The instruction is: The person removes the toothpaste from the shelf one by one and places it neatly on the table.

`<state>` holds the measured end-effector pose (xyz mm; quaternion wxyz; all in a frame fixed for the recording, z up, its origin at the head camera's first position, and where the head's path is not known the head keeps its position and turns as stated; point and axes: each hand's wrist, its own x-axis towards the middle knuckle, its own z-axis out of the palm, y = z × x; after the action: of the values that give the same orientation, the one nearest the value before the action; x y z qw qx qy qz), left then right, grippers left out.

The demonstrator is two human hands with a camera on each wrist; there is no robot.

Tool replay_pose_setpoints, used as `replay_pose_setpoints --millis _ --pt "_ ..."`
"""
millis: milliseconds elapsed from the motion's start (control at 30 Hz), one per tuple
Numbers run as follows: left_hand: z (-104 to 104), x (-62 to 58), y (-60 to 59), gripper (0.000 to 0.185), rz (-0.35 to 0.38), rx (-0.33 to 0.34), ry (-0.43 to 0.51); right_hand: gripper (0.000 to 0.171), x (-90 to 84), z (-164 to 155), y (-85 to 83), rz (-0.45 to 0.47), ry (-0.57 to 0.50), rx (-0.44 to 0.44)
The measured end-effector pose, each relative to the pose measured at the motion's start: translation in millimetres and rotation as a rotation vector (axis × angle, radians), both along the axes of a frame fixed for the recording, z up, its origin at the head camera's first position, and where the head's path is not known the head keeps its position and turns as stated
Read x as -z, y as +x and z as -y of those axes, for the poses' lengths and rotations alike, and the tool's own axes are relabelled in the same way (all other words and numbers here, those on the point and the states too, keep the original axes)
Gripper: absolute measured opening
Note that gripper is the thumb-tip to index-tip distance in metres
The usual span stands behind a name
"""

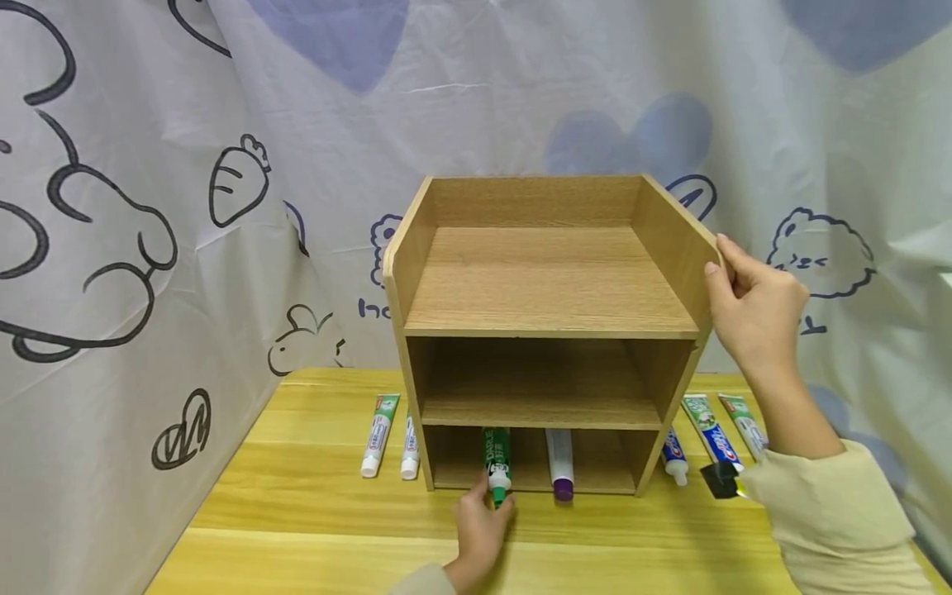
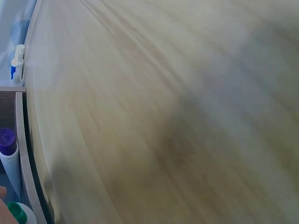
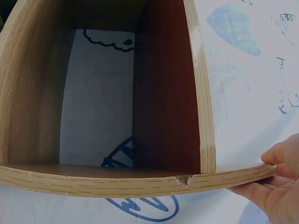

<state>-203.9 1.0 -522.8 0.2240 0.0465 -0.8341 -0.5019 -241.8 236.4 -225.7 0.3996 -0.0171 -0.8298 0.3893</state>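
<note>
Head view: our left hand (image 1: 479, 529) sits low at the table's (image 1: 312, 504) front edge, fingers curled round the cap end of a green toothpaste tube (image 1: 497, 464) that lies w/ its body in the bottom compartment of the wooden shelf unit (image 1: 546, 330). A purple-capped tube (image 1: 560, 464) lies just beside it in the same compartment. Our right hand (image 1: 751, 310) grips the shelf's upper right side panel, thumb on the front edge, fingers wrapped behind. Two tubes (image 1: 390, 434) lie on the table left of the shelf, three more tubes (image 1: 710, 434) to its right.

Left wrist view: mostly blurred tabletop (image 2: 163, 107); the purple cap (image 2: 7, 140) and green cap (image 2: 17, 212) show at the bottom left by the shelf wall, w/ a bit of fingertip at the edge.

Right wrist view: we see the shelf (image 3: 117, 93) from the side, the hand's fingers (image 3: 271, 186) pinching the panel edge at the lower right.
</note>
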Motion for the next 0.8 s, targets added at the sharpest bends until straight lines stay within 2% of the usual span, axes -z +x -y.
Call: replay_pose_setpoints --millis 167,333,567,800 --pt "-2.4 4.0 -1.6 0.035 -0.014 -0.018 -0.011 0.034 0.3 1.1 2.5 -0.006 0.006 0.001" --pt "-4.7 6.2 -0.4 0.042 -0.023 -0.034 -0.026 0.034 0.4 1.8 5.2 -0.005 0.003 0.007" --pt "-4.9 6.9 -4.8 0.036 0.003 -0.057 -0.003 0.033 0.3 2.5 5.7 -0.011 0.003 0.002" --pt "-6.8 5.3 -9.2 0.042 0.028 -0.055 0.018 0.033 -0.1 2.9 6.7 -0.010 0.000 0.006"
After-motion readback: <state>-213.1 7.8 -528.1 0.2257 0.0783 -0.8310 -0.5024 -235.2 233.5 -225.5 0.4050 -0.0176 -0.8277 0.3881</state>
